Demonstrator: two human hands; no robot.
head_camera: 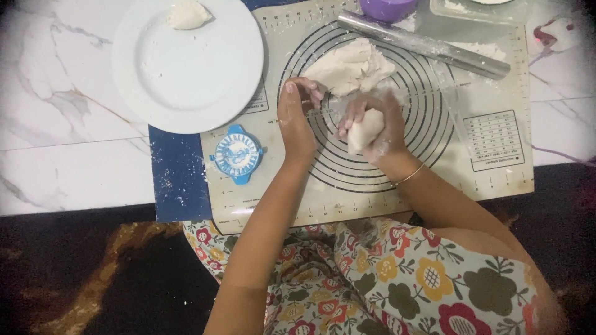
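Observation:
My right hand (380,124) is closed around a small lump of white dough (363,131), held just above the baking mat (385,186) with its black rings. My left hand (295,118) hovers beside it on the left, fingers curled and floury, holding nothing that I can see. A larger mass of dough (351,67) lies on the mat just beyond both hands. A thin bangle circles my right wrist.
A metal rolling pin (428,44) lies across the mat's far side. A blue round dumpling press (237,155) sits at the mat's left edge. A white plate (186,68) holding one shaped dough piece (188,15) stands far left. A purple bowl (388,8) and clear tray (478,11) sit behind.

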